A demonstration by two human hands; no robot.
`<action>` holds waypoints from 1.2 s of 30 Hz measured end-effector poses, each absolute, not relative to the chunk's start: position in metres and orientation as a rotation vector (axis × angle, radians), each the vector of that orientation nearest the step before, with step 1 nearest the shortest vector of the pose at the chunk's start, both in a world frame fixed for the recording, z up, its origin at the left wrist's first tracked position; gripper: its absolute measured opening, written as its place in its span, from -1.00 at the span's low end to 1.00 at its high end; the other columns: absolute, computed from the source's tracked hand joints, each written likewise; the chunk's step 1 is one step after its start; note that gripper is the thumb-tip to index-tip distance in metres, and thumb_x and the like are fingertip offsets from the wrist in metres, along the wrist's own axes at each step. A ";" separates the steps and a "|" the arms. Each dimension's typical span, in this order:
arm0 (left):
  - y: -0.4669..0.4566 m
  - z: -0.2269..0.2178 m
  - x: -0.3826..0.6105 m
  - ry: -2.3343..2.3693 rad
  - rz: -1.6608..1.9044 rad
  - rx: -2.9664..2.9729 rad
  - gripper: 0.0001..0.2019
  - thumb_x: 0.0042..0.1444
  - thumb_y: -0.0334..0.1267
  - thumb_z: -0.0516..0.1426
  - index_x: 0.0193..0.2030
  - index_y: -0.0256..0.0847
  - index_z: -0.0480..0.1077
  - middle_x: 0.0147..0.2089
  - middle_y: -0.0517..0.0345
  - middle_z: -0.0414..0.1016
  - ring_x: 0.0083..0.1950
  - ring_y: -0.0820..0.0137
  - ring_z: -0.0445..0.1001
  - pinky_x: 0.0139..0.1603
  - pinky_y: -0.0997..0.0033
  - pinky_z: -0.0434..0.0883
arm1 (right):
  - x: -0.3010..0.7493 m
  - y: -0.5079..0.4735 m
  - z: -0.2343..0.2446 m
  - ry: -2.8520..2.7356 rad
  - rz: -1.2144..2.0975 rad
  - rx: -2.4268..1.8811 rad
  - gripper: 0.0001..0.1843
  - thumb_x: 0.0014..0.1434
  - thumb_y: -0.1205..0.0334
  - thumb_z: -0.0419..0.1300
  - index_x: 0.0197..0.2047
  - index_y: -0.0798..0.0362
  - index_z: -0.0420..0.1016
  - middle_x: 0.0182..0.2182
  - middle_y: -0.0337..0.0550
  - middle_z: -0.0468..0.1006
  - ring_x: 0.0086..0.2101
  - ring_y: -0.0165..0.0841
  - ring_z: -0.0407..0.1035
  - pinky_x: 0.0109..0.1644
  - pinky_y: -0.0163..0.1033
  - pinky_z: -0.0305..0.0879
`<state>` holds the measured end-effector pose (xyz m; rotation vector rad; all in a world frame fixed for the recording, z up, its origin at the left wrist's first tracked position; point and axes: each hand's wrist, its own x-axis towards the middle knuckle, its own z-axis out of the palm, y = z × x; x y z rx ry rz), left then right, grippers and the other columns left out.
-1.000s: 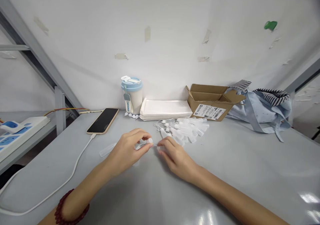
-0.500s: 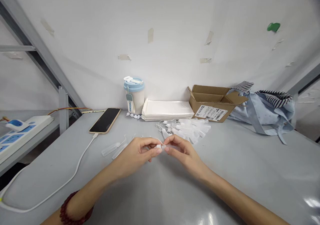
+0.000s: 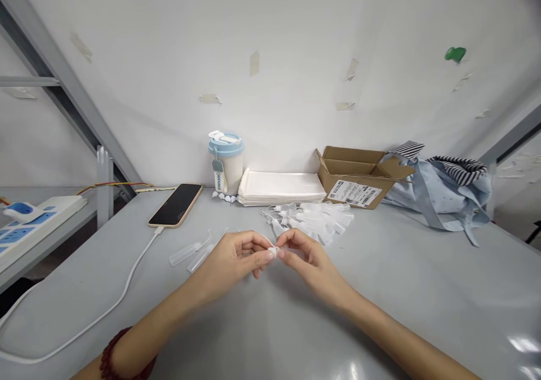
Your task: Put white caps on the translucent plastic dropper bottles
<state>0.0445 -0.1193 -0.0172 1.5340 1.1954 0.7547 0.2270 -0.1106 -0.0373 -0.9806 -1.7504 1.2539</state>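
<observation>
Our left hand (image 3: 230, 259) and right hand (image 3: 306, 260) meet fingertip to fingertip, both pinching a small white plastic cap (image 3: 273, 251) just above the table (image 3: 380, 290), likely for fine control. The pile of clear tubes (image 3: 316, 219) lies near, at one o'clock.

Worn on the head, facing forward and down across the surface (image 3: 397, 295) toward the wall (image 3: 296, 36); close in, with left hand (image 3: 230, 259) and right hand (image 3: 310, 263) low at centre.
</observation>
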 end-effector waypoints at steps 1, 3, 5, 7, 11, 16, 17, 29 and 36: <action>-0.119 -0.017 0.044 1.185 0.746 1.514 -0.80 0.07 -0.12 0.15 -0.30 -0.20 0.46 -0.43 0.19 0.44 -0.44 0.44 0.39 -0.45 0.49 0.33 | 0.227 -0.111 -0.038 -1.770 1.209 -0.987 -0.93 0.19 0.24 0.06 -0.29 0.04 0.30 -0.39 -0.25 0.37 -0.31 -0.37 0.27 -0.26 -0.28 0.17; -0.118 -0.016 0.043 1.146 0.733 1.462 -0.80 0.07 -0.13 0.15 -0.32 -0.23 0.45 -0.42 0.18 0.45 -0.44 0.45 0.39 -0.41 0.47 0.36 | 0.227 -0.113 -0.039 -1.816 1.113 -0.982 -0.97 0.17 0.28 0.06 -0.28 0.04 0.29 -0.40 -0.25 0.35 -0.35 -0.38 0.25 -0.32 -0.30 0.15; -0.117 -0.017 0.043 1.095 0.715 1.381 -0.79 0.07 -0.13 0.16 -0.36 -0.26 0.45 -0.43 0.17 0.44 -0.44 0.46 0.39 -0.38 0.45 0.39 | 0.226 -0.115 -0.040 -1.862 1.040 -0.957 -0.96 0.14 0.32 0.07 -0.28 0.04 0.28 -0.40 -0.25 0.34 -0.38 -0.40 0.23 -0.37 -0.32 0.13; -0.117 -0.017 0.043 1.054 0.689 1.289 -0.78 0.07 -0.12 0.16 -0.38 -0.27 0.45 -0.44 0.17 0.43 -0.43 0.46 0.39 -0.39 0.45 0.40 | 0.226 -0.117 -0.040 -1.894 1.014 -0.942 -0.94 0.12 0.33 0.08 -0.28 0.04 0.28 -0.39 -0.24 0.33 -0.40 -0.40 0.22 -0.41 -0.33 0.11; -0.120 -0.018 0.046 1.082 0.705 1.361 -0.79 0.09 -0.15 0.15 -0.39 -0.27 0.43 -0.46 0.21 0.40 -0.45 0.46 0.39 -0.42 0.47 0.40 | 0.226 -0.116 -0.037 -1.841 1.122 -0.981 -0.96 0.14 0.29 0.07 -0.29 0.04 0.27 -0.40 -0.24 0.34 -0.37 -0.39 0.22 -0.37 -0.31 0.10; -0.125 -0.024 0.050 1.179 0.938 1.917 -0.88 0.13 -0.31 0.10 -0.33 -0.23 0.47 -0.36 0.15 0.47 -0.38 0.44 0.40 -0.33 0.46 0.36 | 0.227 -0.109 -0.039 -1.604 1.470 -0.987 -0.92 0.13 0.23 0.09 -0.34 0.05 0.26 -0.44 -0.29 0.26 -0.40 -0.43 0.15 -0.32 -0.30 0.07; -0.126 -0.026 0.051 1.157 0.960 1.995 -0.87 0.13 -0.35 0.09 -0.32 -0.23 0.48 -0.35 0.13 0.48 -0.35 0.43 0.40 -0.32 0.46 0.35 | 0.227 -0.107 -0.040 -1.558 1.533 -0.980 -0.90 0.11 0.22 0.11 -0.35 0.05 0.25 -0.47 -0.31 0.24 -0.43 -0.44 0.12 -0.34 -0.31 0.06; -0.124 -0.019 0.050 1.173 0.819 1.453 -0.81 0.05 -0.15 0.19 -0.36 -0.26 0.48 -0.55 0.24 0.41 -0.49 0.47 0.39 -0.42 0.49 0.36 | 0.225 -0.110 -0.041 -1.453 1.602 -0.919 -0.87 0.12 0.20 0.15 -0.35 0.04 0.27 -0.51 -0.33 0.24 -0.45 -0.45 0.11 -0.35 -0.31 0.04; -0.127 -0.024 0.051 1.085 0.948 1.678 -0.91 0.06 -0.31 0.15 -0.32 -0.24 0.48 -0.35 0.14 0.47 -0.32 0.41 0.43 -0.30 0.44 0.41 | 0.227 -0.112 -0.041 -1.510 1.551 -0.945 -0.89 0.14 0.23 0.13 -0.36 0.05 0.27 -0.49 -0.33 0.23 -0.44 -0.46 0.09 -0.36 -0.32 0.04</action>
